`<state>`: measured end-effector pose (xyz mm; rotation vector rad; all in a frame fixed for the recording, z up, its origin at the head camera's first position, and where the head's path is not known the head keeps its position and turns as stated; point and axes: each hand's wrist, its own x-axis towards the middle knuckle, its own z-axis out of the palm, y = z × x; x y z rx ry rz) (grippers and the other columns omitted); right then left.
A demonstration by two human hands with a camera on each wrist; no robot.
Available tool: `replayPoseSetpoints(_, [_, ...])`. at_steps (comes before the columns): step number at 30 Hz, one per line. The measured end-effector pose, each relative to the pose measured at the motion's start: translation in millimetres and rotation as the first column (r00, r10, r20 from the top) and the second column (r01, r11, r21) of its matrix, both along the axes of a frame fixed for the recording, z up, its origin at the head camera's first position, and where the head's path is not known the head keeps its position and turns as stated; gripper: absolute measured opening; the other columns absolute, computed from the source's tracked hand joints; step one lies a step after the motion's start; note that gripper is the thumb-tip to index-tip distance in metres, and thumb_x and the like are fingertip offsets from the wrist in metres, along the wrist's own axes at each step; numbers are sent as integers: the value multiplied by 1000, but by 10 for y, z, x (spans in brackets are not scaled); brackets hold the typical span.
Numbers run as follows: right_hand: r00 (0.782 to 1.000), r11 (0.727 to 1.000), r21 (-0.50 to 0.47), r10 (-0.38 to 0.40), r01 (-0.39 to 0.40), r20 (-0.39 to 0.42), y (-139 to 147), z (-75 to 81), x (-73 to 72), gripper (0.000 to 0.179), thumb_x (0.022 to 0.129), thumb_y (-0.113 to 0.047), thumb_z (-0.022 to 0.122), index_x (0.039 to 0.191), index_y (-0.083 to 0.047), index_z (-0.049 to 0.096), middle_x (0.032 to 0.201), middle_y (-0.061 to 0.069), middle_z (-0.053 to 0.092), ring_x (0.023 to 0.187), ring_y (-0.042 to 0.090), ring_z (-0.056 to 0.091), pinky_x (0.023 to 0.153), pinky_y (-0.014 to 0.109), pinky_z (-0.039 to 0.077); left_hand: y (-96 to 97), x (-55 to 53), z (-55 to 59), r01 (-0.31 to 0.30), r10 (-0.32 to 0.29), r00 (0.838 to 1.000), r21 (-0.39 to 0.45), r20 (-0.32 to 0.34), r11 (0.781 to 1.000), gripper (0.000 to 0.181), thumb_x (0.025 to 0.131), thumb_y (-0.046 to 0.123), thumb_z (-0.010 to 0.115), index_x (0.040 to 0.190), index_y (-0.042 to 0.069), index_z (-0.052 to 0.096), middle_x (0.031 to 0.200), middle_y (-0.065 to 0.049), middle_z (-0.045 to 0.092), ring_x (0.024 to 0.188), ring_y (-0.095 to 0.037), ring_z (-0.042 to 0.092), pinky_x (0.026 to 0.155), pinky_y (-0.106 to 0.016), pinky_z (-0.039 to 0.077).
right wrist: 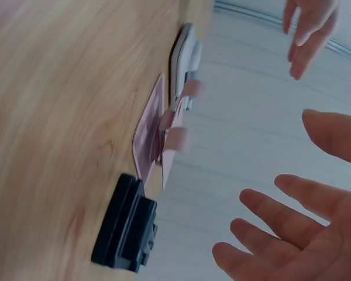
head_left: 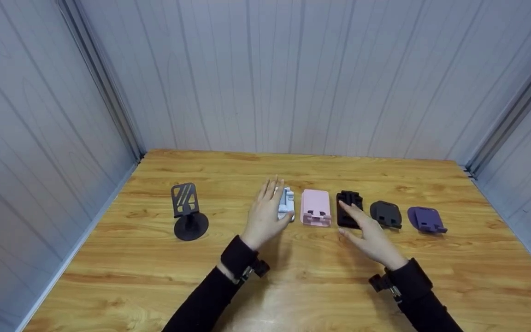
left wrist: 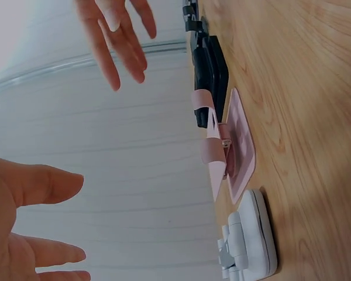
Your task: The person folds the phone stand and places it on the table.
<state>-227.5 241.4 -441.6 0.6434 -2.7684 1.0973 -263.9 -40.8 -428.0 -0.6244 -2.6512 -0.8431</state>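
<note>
My left hand (head_left: 263, 213) hovers with fingers extended over a white folding phone stand (head_left: 287, 205), hiding its left part. Just to the right lies a pink phone stand (head_left: 316, 203), folded low, between the two hands. My right hand (head_left: 372, 234) is held above the near right side of a black phone stand (head_left: 346, 219), fingers spread and thumb apart. Both wrist views show air between the hands and the stands: the left palm (left wrist: 17, 216) and the right palm (right wrist: 316, 234) hold nothing.
Farther right lie a dark grey phone stand (head_left: 386, 213) and a purple one (head_left: 427, 219). At the left, a black phone stand with a round base (head_left: 191, 227) stands upright. Pale panel walls (head_left: 274, 83) enclose the wooden table (head_left: 311, 295) at the back and sides.
</note>
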Motion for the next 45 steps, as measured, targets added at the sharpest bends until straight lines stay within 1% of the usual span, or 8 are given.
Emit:
replayPoseSetpoints(4, [996,995,92,-22,31,-92,-26,-52,-2,71,102,-11,70,161,6,35,163,34,36,153,57,24,122,74,19,-11,105,-36,-1,-1,999,-64,-32,998,85,95,31,77,159,-10,37,169,-29,28,157,-48,24,127,-64,23])
replayPoseSetpoints(8, [982,984,168,-30,62,-188,-31,-109,-21,73,100,-15,73,160,6,37,163,35,35,152,59,24,122,76,19,-36,210,-82,0,-7,999,-130,-50,992,87,97,39,74,160,-9,36,170,-29,26,158,-48,23,127,-63,23])
replayPoseSetpoints(11, [973,966,239,-39,95,-229,-27,-126,-22,73,101,-20,72,161,5,37,165,33,34,153,58,23,123,76,16,-72,273,-121,-30,19,998,-173,-65,984,90,97,42,74,161,-7,35,171,-27,25,158,-47,23,128,-63,22])
replayPoseSetpoints(16, [973,934,327,-72,143,-221,-18,-116,-4,72,104,-26,68,162,3,36,169,30,28,156,54,18,127,73,9,-196,329,-213,-106,89,992,-194,-94,975,93,94,40,78,162,-5,35,171,-25,28,158,-44,25,128,-65,21])
replayPoseSetpoints(23, [974,917,361,-98,168,-205,8,-111,3,71,104,-28,66,161,3,38,170,28,26,157,53,19,126,75,8,-468,387,-300,-138,122,988,-198,-90,970,88,96,46,72,161,-3,38,172,-24,27,158,-46,23,128,-66,16])
replayPoseSetpoints(30, [977,919,359,-99,163,-188,30,-126,10,70,105,-29,66,161,3,38,170,29,25,158,52,15,126,75,6,-771,407,-281,-207,190,977,-212,-96,955,89,96,50,71,163,1,37,172,-25,27,158,-46,23,128,-66,17])
replayPoseSetpoints(36, [977,919,356,-107,167,-183,57,-130,1,70,105,-27,66,162,3,36,170,29,26,157,54,15,125,75,6,-996,427,-276,-249,234,968,-226,-89,942,90,97,49,71,163,-1,36,171,-25,26,159,-46,21,128,-67,15])
replayPoseSetpoints(45, [980,922,351,-109,162,-166,67,-110,-7,70,106,-27,66,162,3,37,169,30,27,157,54,16,124,77,7,-1333,475,-198,-310,298,951,-225,-86,924,90,98,45,71,164,-3,33,170,-29,25,159,-49,19,128,-68,14])
